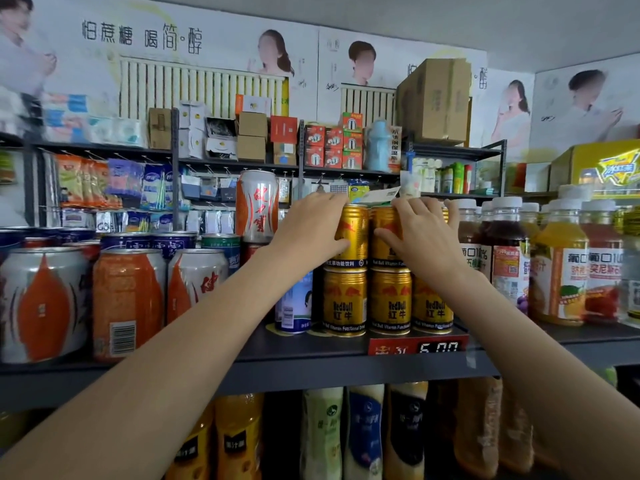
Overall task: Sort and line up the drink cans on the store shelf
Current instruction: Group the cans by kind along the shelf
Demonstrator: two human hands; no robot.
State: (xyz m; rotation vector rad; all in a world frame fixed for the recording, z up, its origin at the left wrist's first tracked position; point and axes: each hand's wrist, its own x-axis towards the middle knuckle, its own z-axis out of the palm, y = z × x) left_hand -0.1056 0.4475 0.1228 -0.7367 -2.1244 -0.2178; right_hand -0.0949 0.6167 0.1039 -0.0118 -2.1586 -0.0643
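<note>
Head view: left hand (313,226), right hand (420,230) gripping upper gold cans (370,237).

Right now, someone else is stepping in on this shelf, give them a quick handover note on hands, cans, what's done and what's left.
Left hand grips an upper gold can; right hand grips the gold can beside it.
Both sit stacked on the front row of gold cans on the shelf, above the price tag.
Done: that bottom row stands lined up.
Left: square the upper two; the tall white-and-orange can stands alone on the mixed cans to the left.
</note>
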